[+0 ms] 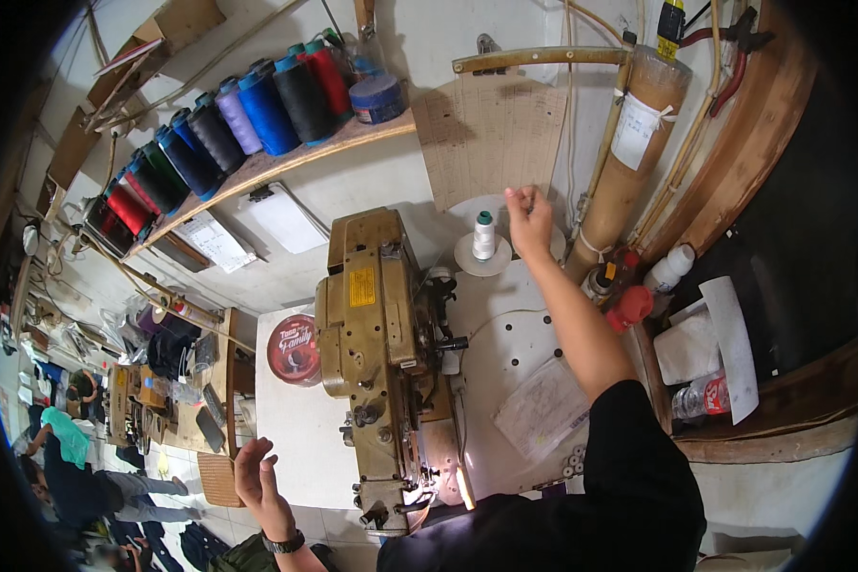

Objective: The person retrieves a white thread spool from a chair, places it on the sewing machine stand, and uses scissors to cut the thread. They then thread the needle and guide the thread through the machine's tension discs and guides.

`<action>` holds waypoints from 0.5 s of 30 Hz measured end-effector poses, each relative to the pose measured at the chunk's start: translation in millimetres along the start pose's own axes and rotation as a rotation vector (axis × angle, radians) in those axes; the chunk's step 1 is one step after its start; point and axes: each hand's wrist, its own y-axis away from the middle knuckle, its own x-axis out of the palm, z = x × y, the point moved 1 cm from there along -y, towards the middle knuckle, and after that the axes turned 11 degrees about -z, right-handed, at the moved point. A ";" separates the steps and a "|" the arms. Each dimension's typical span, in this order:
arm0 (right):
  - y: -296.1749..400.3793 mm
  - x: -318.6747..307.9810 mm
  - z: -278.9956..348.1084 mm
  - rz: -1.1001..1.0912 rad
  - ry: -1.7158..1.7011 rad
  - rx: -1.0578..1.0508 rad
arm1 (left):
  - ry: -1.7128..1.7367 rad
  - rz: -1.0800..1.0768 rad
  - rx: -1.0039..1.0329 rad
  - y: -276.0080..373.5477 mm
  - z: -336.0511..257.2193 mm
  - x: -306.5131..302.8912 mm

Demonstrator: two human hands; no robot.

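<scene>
A tan industrial sewing machine (pixel 372 343) stands on a white work table (pixel 307 443) in front of me, its lamp lit near the needle. Beyond it, a white thread cone (pixel 483 237) sits upright on a round disc (pixel 497 264). My right hand (pixel 531 225) is raised just right of the cone with its fingers curled; whether it pinches a thread is too small to tell. My left hand (pixel 263 486) hovers at the table's left edge, fingers apart and nothing seen in it. A dark watch (pixel 284 543) is on that wrist.
Several thread cones (pixel 261 114) line a wall shelf (pixel 279 171). A round red tub (pixel 293 350) stands left of the machine. Papers (pixel 543 407) and several bobbins (pixel 573 461) lie to its right. Bottles (pixel 668 268) border the right edge. People (pixel 79 472) are farther left.
</scene>
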 end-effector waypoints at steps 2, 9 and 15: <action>-15.8 -2.1 15.4 0.015 -0.052 -0.040 | -0.014 0.022 0.022 -7.5 -4.8 9.1; -76.5 3.6 81.2 0.299 -0.210 0.027 | 0.112 0.217 0.185 -22.4 -51.9 54.2; -83.6 20.9 110.6 0.634 -0.169 0.042 | 0.197 0.604 0.342 -20.2 -120.8 101.0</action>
